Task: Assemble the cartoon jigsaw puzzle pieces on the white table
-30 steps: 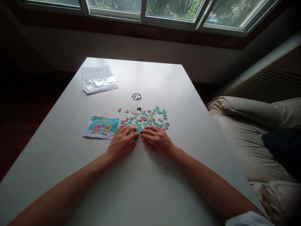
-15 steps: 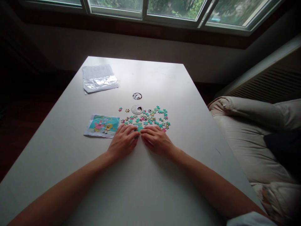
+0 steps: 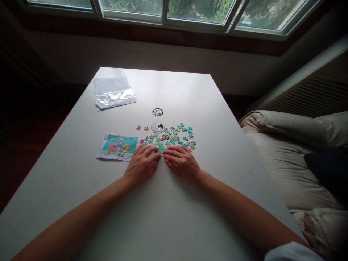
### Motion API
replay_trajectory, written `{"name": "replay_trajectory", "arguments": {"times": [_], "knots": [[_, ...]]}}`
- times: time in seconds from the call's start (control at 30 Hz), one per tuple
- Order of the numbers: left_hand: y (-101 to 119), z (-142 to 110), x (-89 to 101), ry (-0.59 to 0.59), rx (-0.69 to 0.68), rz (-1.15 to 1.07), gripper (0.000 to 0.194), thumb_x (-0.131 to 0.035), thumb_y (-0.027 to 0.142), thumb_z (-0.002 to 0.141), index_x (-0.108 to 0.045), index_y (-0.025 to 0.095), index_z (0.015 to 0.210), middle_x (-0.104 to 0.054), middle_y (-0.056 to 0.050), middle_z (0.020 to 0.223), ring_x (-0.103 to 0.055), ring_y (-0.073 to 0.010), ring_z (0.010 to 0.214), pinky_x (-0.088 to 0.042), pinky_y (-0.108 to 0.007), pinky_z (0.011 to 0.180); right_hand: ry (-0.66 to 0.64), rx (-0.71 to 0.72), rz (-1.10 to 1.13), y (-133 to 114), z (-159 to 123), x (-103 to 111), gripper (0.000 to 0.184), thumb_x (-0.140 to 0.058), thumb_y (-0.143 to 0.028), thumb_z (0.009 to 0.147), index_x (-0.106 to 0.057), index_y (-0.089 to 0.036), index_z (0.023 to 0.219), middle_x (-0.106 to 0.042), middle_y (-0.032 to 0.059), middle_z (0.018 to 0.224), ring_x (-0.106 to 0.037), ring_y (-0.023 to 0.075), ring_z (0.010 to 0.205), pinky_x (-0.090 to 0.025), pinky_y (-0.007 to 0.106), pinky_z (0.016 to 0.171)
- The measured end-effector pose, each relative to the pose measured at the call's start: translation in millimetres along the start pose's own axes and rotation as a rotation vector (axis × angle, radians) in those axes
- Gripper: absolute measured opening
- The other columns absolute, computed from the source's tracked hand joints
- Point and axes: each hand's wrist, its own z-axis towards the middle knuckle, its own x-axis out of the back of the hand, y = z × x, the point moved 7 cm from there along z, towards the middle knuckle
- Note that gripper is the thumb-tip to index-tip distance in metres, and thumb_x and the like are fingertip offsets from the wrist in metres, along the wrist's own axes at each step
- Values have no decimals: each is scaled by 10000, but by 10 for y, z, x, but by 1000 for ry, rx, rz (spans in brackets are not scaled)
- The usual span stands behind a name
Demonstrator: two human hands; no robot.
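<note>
By the pieces, my left hand and right hand curl, grip unclear; I should align edges gently.

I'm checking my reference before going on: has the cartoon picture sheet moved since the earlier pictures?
No. The cartoon picture sheet shows no visible shift against the round grey table insert.
</note>
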Motion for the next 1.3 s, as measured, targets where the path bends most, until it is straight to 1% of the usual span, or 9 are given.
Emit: {"name": "replay_trajectory", "arguments": {"times": [0.2,0.43,0.53,0.63,0.7,0.87,1.07,1.17,1.3], "knots": [[8,1,11,18,2,-10,251,-575,205,928,-645,268,1161,-620,-55,1324,-507,-259,1281,-309,-529,1180,-86,-16,-25,-47,24,-45,296,-576,-199,957,-669,-242,1235,-691,62,1293,-577,250,1247,-424,485,1088],[9,3,22,20,27,-18,247,-591,205,919,-654,275,1148,-624,-43,1321,-509,-253,1287,-308,-523,1189,-161,43,-36,-58,9,-52,352,-569,-199,945,-629,-220,1291,-656,68,1349,-540,275,1298,-387,513,1123],[4,1,13,16,22,-16,241,-587,213,927,-654,273,1151,-623,-44,1326,-504,-254,1292,-299,-526,1194,-126,49,-37,-37,-29,-29,327,-553,-213,961,-637,-230,1277,-657,48,1351,-542,269,1293,-393,502,1120],[0,-1,-4,11,9,-26,230,-589,223,933,-662,272,1145,-631,-42,1311,-508,-257,1283,-323,-522,1180,-29,-7,-37,13,-61,30,281,-565,-220,965,-662,-243,1228,-695,34,1282,-558,254,1260,-417,478,1092],[0,-2,-3,16,4,-37,219,-582,218,939,-671,266,1133,-636,-44,1296,-513,-256,1271,-354,-512,1164,5,-39,-39,36,-72,52,272,-570,-221,964,-668,-250,1216,-704,36,1257,-566,248,1239,-437,465,1064],[6,-2,31,49,3,-54,222,-560,194,948,-682,258,1122,-631,-49,1291,-502,-249,1273,-409,-477,1138,-39,-38,-49,36,-61,16,266,-591,-249,957,-672,-259,1210,-688,50,1273,-542,266,1257,-435,481,1076],[4,1,24,61,4,-56,218,-562,193,944,-681,268,1110,-645,-46,1257,-513,-250,1266,-413,-487,1138,-99,-59,-64,18,-34,-30,275,-582,-201,951,-668,-246,1208,-640,72,1355,-492,282,1332,-404,520,1127],[1,-1,26,70,16,-51,213,-573,195,937,-673,266,1111,-642,-44,1261,-506,-256,1267,-414,-483,1131,-97,-62,-73,10,-36,-32,261,-579,-208,952,-670,-238,1195,-620,80,1383,-481,288,1347,-400,528,1132],[-38,-10,37,79,80,-25,213,-572,228,950,-652,261,1144,-624,-48,1284,-502,-266,1259,-409,-484,1121,-59,-48,-45,10,-55,-11,205,-582,-229,954,-685,-247,1131,-641,60,1350,-504,274,1314,-415,508,1121]]}}
